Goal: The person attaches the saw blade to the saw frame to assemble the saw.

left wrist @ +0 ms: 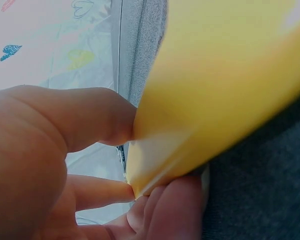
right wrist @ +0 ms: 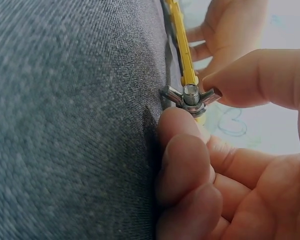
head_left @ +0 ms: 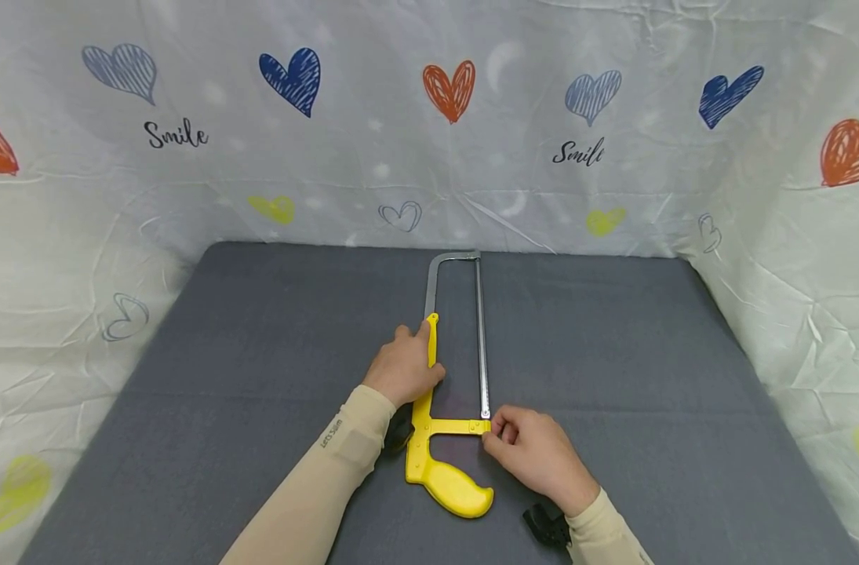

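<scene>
A hacksaw [head_left: 460, 490] with a yellow frame and handle lies on the grey cloth, its handle toward me. Its silver blade [head_left: 482, 337] runs along the right side, away from me. My left hand [head_left: 404, 367] grips the frame's left bar, with thumb and fingers on either side of the yellow part [left wrist: 215, 80] in the left wrist view. At the blade's near end, my right hand [head_left: 540, 455] pinches a metal wing nut [right wrist: 193, 106]. The right wrist view has the thumb at one wing and a curled finger under the other; a threaded bolt end shows in the middle.
The saw rests on a table covered in dark grey cloth [head_left: 295, 314]. White fabric [head_left: 373, 141] printed with hearts and lettering hangs behind and at both sides. A black strap device [head_left: 545, 526] sits under my right wrist.
</scene>
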`<state>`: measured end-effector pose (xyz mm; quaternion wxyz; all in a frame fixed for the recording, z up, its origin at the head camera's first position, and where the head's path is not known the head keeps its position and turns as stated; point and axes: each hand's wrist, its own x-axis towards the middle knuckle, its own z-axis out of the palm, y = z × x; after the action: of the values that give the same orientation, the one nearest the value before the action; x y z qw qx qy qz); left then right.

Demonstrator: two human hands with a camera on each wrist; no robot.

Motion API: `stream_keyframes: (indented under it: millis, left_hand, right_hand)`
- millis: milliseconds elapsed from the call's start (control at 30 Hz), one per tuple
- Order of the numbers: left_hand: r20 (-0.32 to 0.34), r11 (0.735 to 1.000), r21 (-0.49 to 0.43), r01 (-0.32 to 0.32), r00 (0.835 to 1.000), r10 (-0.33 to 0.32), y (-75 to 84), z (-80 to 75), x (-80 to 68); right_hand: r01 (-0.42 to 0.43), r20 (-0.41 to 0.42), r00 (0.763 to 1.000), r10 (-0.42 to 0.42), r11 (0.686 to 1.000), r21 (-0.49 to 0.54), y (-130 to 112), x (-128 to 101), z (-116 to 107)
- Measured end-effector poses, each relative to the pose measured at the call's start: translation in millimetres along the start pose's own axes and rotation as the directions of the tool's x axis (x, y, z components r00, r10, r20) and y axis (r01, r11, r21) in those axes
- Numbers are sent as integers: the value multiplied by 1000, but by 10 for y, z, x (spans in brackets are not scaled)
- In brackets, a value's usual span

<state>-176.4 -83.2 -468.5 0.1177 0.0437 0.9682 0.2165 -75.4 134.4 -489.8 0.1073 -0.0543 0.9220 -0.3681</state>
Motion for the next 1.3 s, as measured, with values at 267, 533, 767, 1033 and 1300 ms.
stream_keyframes:
  millis: [267,533,767,1033,1300]
  left_hand:
    - [-6,1000,5,-5,1000,5,-25,-46,-5]
    - [7,1000,-15,5,1000,-5,-118,37,-45]
    - [25,1000,-5,2,1000,-2,-131,51,-85]
    - [24,1000,-21,12,1000,-11,-63,75,-257]
    - [9,999,-49,-20,1000,20,-16,60,-287]
  right_hand:
    - [27,36,999,-28,999,27,-18,34,-28]
    - [32,102,994,-42,995,99,8,13,-21]
    - [38,102,994,-49,993,108,16,0,-33]
    - [58,74,995,-63,996,68,26,-18,-24]
    - [80,84,993,-88,993,91,46,5,-46]
